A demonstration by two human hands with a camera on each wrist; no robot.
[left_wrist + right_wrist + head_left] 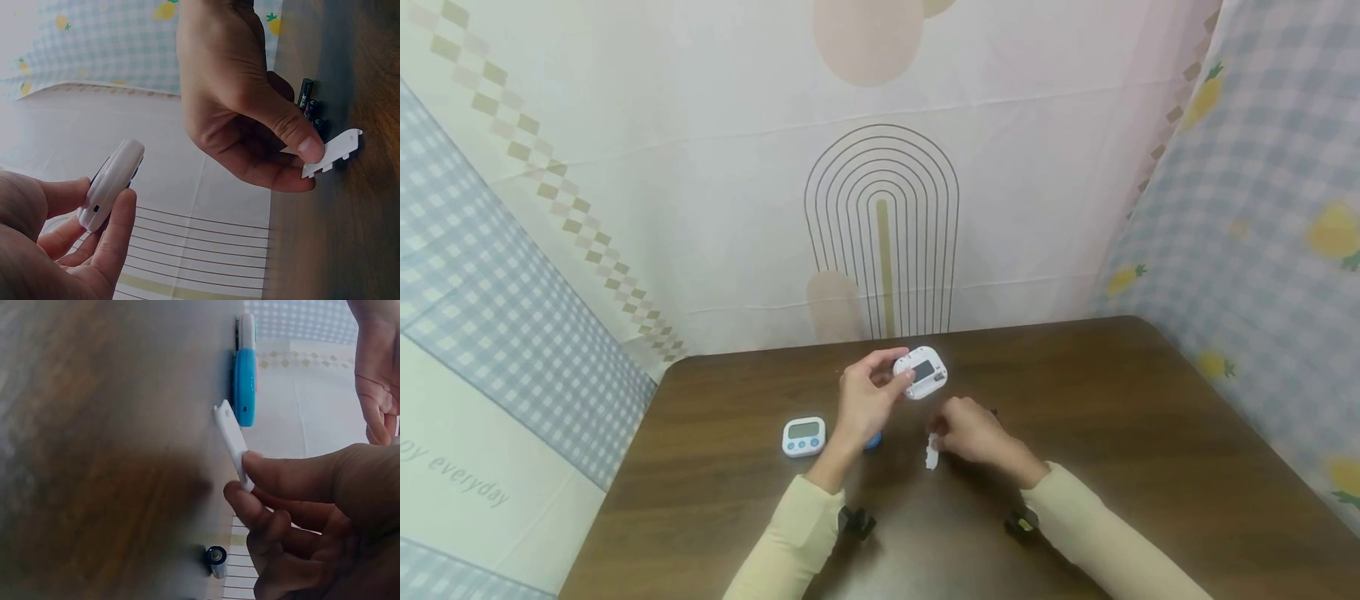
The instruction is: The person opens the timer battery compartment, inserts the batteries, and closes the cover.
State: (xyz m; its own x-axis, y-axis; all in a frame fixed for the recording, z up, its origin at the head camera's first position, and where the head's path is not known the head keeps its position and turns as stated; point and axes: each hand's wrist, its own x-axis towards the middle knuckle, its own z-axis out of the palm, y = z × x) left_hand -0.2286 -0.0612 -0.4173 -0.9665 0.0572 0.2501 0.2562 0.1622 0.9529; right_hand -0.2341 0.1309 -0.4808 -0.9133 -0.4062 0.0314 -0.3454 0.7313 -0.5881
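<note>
Overhead, the left hand [867,400] held a white timer [921,372] above the brown desk [1150,433], back side up, its grip closed on the casing edge between thumb and fingers. Right hand [973,432]: grip pinching a white battery cover [932,454] against the desk. Batteries [307,103] lay just beside it. Second timer [803,437], white with blue buttons, sat flat left of the hands; a blue item [244,387] lay nearby.
</note>
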